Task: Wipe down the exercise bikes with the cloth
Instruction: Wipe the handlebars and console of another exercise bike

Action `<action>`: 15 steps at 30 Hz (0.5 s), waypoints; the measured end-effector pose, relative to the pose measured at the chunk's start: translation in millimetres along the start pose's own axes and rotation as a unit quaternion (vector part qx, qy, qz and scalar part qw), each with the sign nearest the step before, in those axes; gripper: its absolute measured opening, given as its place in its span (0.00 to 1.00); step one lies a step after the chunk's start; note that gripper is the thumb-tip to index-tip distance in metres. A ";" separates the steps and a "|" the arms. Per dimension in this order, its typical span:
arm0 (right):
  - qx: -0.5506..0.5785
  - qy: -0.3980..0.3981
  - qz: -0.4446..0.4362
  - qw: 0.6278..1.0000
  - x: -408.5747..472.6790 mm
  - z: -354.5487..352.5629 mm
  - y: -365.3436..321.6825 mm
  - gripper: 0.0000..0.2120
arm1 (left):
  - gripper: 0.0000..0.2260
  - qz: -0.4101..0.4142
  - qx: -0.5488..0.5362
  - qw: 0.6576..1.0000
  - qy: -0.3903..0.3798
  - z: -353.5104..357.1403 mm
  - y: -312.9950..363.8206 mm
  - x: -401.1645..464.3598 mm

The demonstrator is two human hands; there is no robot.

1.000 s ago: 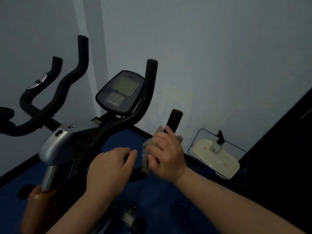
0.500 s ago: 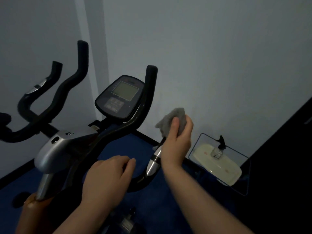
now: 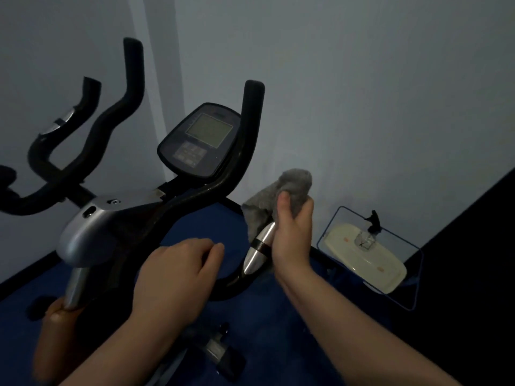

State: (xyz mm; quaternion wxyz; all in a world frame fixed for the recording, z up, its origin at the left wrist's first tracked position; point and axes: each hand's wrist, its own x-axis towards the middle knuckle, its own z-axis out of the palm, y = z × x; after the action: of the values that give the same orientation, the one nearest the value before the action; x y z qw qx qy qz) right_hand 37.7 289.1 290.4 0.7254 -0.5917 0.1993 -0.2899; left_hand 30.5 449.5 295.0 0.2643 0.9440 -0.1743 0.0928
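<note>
Hands work at an exercise bike [image 3: 92,232] seen from above, in a dim room with a blue floor [image 3: 278,330] and pale wall [image 3: 362,93]. The right hand [image 3: 291,235] reaches forward with the forearm rising from the lower right corner; its fingers [image 3: 306,211] are curled tight around a grey cloth [image 3: 289,185], thumb up, pressing it over the top of the bike's right handgrip. Cloth bunches above and to the left of the fist. Just below the hand, the grip's silver sensor [image 3: 257,250] shows bare. The left hand [image 3: 178,274] comes up from the lower edge, palm down, fingers loosely bent and resting on the curved black handlebar [image 3: 223,288] near the bike's middle; whether they grip the bar cannot be told. Between the upright bar ends sits the console [image 3: 199,143], tilted toward the viewer. A cream scale [image 3: 365,257] inside a wire frame lies on the floor by the wall, well right of the bike.
</note>
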 end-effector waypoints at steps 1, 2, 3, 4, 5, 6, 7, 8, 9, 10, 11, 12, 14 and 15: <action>0.007 -0.014 -0.008 1.000 4.9 -2.4 0.6 0.14 | 0.25 -0.004 -0.001 1.000 -0.001 0.6 -0.6 0.1; 0.004 -0.017 -0.018 1.000 4.7 -2.3 1.8 0.15 | 0.26 -0.011 -0.002 1.000 -0.001 1.6 -1.7 0.1; -0.003 -0.017 -0.033 0.999 0.9 -0.7 2.4 0.17 | 0.25 -0.018 -0.004 1.000 0.000 2.0 -2.6 -0.1; -0.019 -0.008 -0.072 0.997 -2.7 0.8 3.6 0.19 | 0.24 -0.024 -0.006 1.000 0.002 1.8 -2.8 -0.1; -0.042 0.004 -0.126 0.991 -2.9 1.1 2.1 0.21 | 0.23 -0.028 -0.006 1.000 0.004 1.8 -2.6 -0.6; -0.078 0.013 -0.180 0.981 1.8 1.0 -2.6 0.20 | 0.22 -0.028 -0.005 1.000 0.007 1.4 -2.0 -0.5; -0.118 0.006 -0.229 0.966 13.5 -0.5 -7.7 0.16 | 0.22 -0.026 -0.003 1.000 0.006 0.6 -1.4 -0.2; -0.173 -0.012 -0.258 0.950 26.0 -2.5 -18.0 0.09 | 0.21 -0.025 0.000 1.000 0.003 -0.1 -0.5 -0.3; -0.219 -0.038 -0.270 0.937 36.9 -4.1 -28.9 0.04 | 0.21 -0.028 0.002 1.000 0.000 0.3 -0.5 -0.1; -0.242 -0.056 -0.267 0.931 45.9 -5.9 -35.9 0.07 | 0.21 -0.031 0.003 1.000 -0.001 0.8 -0.4 0.3; -0.234 -0.064 -0.248 0.938 50.9 -8.1 -39.3 0.10 | 0.22 -0.034 0.003 0.999 -0.002 1.1 -0.2 0.7; -0.199 -0.044 -0.207 0.957 50.8 -6.6 -42.9 0.12 | 0.22 -0.036 0.002 0.999 -0.001 0.9 0.5 0.7; -0.084 0.051 -0.079 0.992 44.3 0.0 -42.0 0.16 | 0.22 -0.038 -0.002 0.999 0.006 1.1 0.9 1.0; -0.017 0.098 -0.013 0.995 36.8 3.4 -34.7 0.17 | 0.22 -0.039 -0.005 0.999 0.007 0.9 0.8 0.7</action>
State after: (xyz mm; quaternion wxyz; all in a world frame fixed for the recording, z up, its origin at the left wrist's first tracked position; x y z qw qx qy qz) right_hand 61.2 262.8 326.9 0.6882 -0.5754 0.2663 -0.3527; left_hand 31.0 448.2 294.8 0.2736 0.9481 -0.1359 0.0883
